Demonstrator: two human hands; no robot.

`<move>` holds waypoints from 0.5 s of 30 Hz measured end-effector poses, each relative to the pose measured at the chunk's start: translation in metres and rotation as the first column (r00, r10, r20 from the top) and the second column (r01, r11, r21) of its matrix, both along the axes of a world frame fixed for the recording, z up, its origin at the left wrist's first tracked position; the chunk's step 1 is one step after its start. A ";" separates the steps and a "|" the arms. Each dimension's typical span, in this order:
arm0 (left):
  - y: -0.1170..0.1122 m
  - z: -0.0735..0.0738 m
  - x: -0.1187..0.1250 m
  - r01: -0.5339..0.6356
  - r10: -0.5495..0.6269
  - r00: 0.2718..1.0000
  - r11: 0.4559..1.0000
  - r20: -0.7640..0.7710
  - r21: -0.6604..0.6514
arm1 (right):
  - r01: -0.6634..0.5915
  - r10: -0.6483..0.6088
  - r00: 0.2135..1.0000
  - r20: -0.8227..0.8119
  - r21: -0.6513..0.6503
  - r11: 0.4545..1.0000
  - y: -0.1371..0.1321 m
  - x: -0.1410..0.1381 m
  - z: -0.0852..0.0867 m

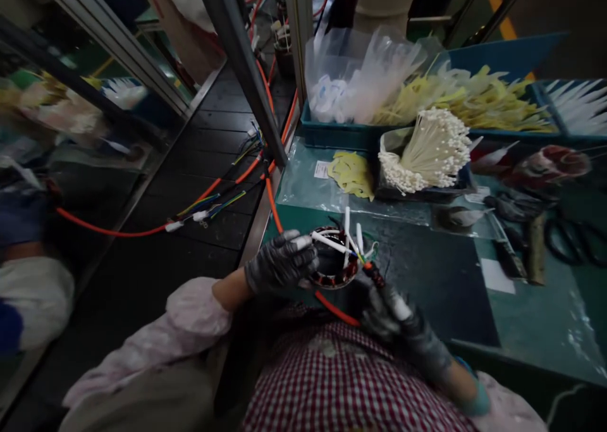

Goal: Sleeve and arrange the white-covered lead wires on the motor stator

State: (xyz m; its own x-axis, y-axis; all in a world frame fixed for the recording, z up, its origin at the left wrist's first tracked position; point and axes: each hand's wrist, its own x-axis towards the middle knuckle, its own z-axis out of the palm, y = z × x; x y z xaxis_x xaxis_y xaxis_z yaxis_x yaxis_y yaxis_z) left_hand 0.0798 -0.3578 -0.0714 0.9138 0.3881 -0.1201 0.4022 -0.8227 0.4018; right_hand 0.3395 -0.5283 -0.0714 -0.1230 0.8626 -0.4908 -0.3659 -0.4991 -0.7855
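A wound stator ring (334, 267) sits just below the frame's centre, at the near edge of the green desk (521, 318). The gloved left hand (281, 264) grips its left rim, fingers curled around a white sleeve (327, 242). The gloved right hand (403, 321), lower right, pinches the orange cable (332, 308) and a white tube. Open desk lies to the right. Behind stand a bundle of white cable ties (434, 150) and a blue bin (502, 55) of yellow strips. A dark conveyor (190, 229) runs left.
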 end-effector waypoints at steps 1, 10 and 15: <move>-0.005 -0.005 0.004 -0.019 0.019 1.000 1.000 0.002 0.018 | 0.000 -0.006 0.997 -0.076 -0.069 0.998 0.005 0.012 0.007; -0.001 0.022 0.008 0.115 -0.112 0.986 0.993 -0.126 0.022 | -0.125 -0.160 0.684 0.712 0.331 0.935 0.041 0.067 0.004; 0.026 0.041 0.018 0.288 -0.275 0.956 0.948 -0.105 0.138 | -0.827 -0.637 0.127 0.760 0.436 0.354 0.050 0.060 0.005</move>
State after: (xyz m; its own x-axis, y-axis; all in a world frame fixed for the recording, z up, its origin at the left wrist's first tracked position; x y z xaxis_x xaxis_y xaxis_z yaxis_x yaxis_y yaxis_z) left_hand 0.0974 -0.3316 -0.0304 0.9776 0.1357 -0.1607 0.1721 -0.9554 0.2400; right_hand 0.3997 -0.4786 -0.0666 -0.4610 0.7201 0.5186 0.7959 0.5940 -0.1172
